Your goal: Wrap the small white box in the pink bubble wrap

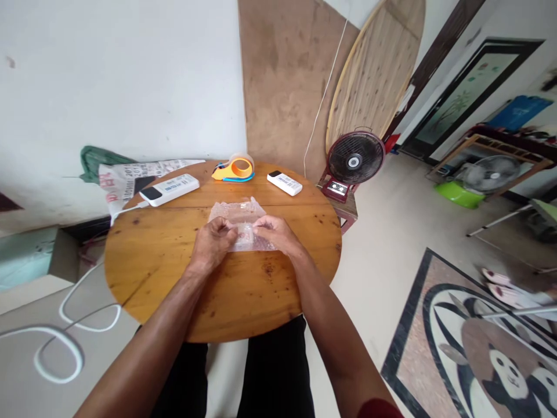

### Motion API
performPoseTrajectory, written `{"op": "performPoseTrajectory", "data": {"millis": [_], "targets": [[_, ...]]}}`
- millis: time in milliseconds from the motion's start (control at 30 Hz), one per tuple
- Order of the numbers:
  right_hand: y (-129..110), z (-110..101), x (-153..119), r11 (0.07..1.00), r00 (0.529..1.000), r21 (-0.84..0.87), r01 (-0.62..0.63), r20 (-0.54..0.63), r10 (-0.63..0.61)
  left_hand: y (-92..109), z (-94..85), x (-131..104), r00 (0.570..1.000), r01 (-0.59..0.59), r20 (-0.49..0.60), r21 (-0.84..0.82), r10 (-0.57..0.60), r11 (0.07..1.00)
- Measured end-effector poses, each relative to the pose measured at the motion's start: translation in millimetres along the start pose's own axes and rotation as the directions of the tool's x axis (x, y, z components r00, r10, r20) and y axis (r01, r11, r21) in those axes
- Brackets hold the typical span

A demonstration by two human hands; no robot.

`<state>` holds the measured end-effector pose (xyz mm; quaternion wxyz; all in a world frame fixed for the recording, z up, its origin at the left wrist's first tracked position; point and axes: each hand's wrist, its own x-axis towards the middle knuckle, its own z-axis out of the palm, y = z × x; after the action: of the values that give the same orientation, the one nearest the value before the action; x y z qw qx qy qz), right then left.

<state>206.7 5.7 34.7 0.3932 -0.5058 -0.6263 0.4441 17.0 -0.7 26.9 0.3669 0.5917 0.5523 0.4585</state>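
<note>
Both hands [213, 241] [278, 233] hold bubble wrap [237, 213] inside the table edge [226, 339]

Bubble wrap [232, 212] on bench [243, 296]; L hand [214, 241] at its L side, R hand [275, 232] at its R. Tape dispenser [224, 172] behind wrap. Corded device [172, 189] back L, small device [285, 183] back R. Fan [353, 161] on stool [347, 210], R of bench.
</note>
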Motion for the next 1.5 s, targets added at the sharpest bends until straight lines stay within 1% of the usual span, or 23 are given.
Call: {"op": "performPoseTrajectory", "data": {"millis": [167, 300, 400, 567, 633, 800, 967, 1033, 1067, 1133, 1233, 1300, 1367, 1500], "targets": [[7.5, 7.6, 5.6, 0.999, 0.999, 0.025, 0.021, -0.046, -0.020, -2.8, 2.6, 1.3, 1.000, -0.010, 0.012, -0.060, 0.011, 0.998], [4.2, 8.3, 1.8, 0.999, 1.000, 0.039, -0.025, -0.007, 0.025, -1.8, 1.8, -0.4, 0.999, 0.036, 0.037, -0.132, -0.031, 0.991], [0.1, 9.4, -0.7, 0.999, 0.999, 0.020, -0.031, 0.006, 0.031, -2.0, 0.6, -1.6, 0.999, 0.036, 0.039, -0.126, -0.032, 0.991], [-5.6, 10.5, -1.8, 0.991, 0.991, 0.025, -0.135, -0.011, 0.135, -1.8, 0.4, -0.7, 0.999, 0.040, 0.028, -0.131, -0.037, 0.991], [-5.8, 9.8, -1.7, 0.988, 0.988, 0.002, -0.152, -0.025, 0.152, -0.9, 0.7, -0.3, 0.999, 0.048, 0.031, -0.137, -0.044, 0.989], [-3.1, 6.5, -1.2, 0.990, 0.995, -0.094, -0.101, -0.025, 0.099, -0.7, 0.2, 0.2, 0.999, 0.042, 0.029, -0.133, -0.038, 0.990], [0.2, 4.6, -1.2, 0.992, 0.997, -0.096, -0.078, 0.002, 0.078, -2.1, -1.5, 1.3, 0.998, 0.023, 0.068, -0.151, -0.013, 0.988], [2.2, 5.1, -0.5, 0.995, 0.999, -0.096, -0.034, 0.016, 0.036, -1.3, -2.0, 1.4, 0.997, 0.031, 0.077, -0.145, -0.020, 0.989], [3.0, 5.8, 0.1, 0.995, 1.000, -0.103, 0.008, 0.015, -0.006, -0.7, -2.2, 1.3, 0.996, 0.037, 0.082, -0.146, -0.026, 0.989], [3.4, 7.6, 1.4, 0.981, 0.991, -0.140, 0.133, -0.005, -0.135, 0.7, -2.4, 1.0, 0.995, 0.054, 0.091, -0.156, -0.040, 0.986], [0.7, 10.3, 2.5, 0.916, 0.937, -0.216, 0.338, -0.015, -0.349, 3.2, -2.8, 0.6, 0.993, 0.075, 0.101, -0.168, -0.058, 0.983], [-2.1, 11.9, 2.2, 0.864, 0.897, -0.263, 0.430, 0.022, -0.441, 5.3, -3.3, 0.4, 0.993, 0.077, 0.105, -0.176, -0.060, 0.981], [-3.7, 13.5, 1.7, 0.829, 0.884, -0.318, 0.459, 0.069, -0.463, 7.5, -3.7, 0.1, 0.992, 0.085, 0.105, -0.195, -0.065, 0.977], [-1.0, 17.3, 1.7, 0.786, 0.886, -0.418, 0.456, 0.131, -0.445, 8.5, -2.4, -0.9, 0.993, 0.076, 0.108, -0.201, -0.055, 0.977]]}}
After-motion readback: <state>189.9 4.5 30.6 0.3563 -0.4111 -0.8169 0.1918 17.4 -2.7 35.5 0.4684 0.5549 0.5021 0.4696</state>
